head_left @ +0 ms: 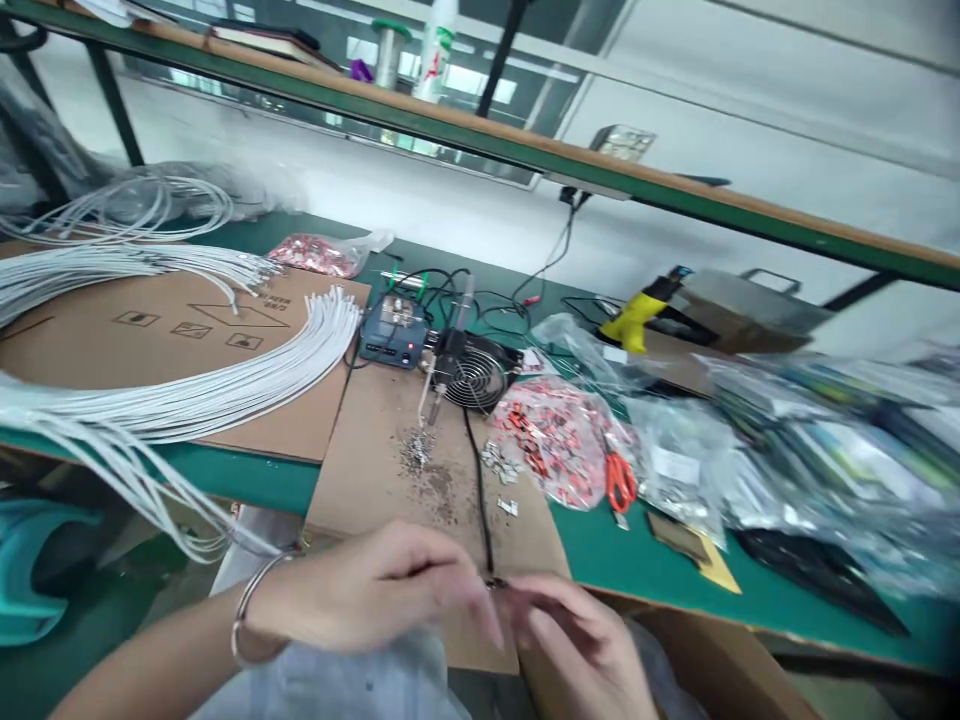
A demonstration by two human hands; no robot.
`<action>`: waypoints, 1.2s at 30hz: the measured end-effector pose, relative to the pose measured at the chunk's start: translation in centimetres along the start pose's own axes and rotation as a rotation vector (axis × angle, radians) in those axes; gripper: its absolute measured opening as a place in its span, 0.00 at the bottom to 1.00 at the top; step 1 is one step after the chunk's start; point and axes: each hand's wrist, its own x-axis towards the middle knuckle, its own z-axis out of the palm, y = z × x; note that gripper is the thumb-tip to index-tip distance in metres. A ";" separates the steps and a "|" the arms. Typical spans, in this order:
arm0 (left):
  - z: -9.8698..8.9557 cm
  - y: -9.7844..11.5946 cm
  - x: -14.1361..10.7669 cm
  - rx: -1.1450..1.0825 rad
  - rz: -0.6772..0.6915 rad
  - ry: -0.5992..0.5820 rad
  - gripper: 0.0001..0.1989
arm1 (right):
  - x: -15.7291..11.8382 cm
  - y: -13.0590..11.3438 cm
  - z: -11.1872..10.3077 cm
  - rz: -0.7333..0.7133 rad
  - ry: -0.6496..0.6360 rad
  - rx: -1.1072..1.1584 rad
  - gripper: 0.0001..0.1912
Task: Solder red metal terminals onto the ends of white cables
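My left hand (382,585), with a bangle at the wrist, is held over the front edge of the cardboard sheet (367,470). Motion smears its bent fingers, so their grip is unclear. Close beside it, my right hand (581,640) has thumb and forefinger pinched at the lower end of a black cable (480,480). A small dark end piece (495,582) shows at those fingertips, partly hidden. The cable runs up across the cardboard towards a round black fan (480,375). Small metal parts (501,462) lie to the right of the cable.
A soldering iron (450,355) stands upright beside a blue control box (391,330), above solder crumbs (418,450). Bundled white cables (247,395) cover the left side. Bagged red-and-white parts (555,430), orange scissors (620,485) and a yellow heat gun (637,315) lie right. A shelf (465,115) spans above.
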 end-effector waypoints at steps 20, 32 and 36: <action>1.8 -5.6 -2.4 0.463 -0.145 0.443 0.10 | 2.5 -2.2 6.9 -0.168 0.026 -0.018 0.01; 2.7 -5.6 -2.6 0.702 0.123 0.626 0.07 | 2.5 -2.3 7.1 -0.093 0.045 0.087 0.02; 2.3 -6.2 -2.8 0.552 0.054 0.483 0.06 | 2.8 -2.3 6.2 -0.154 -0.050 0.107 0.03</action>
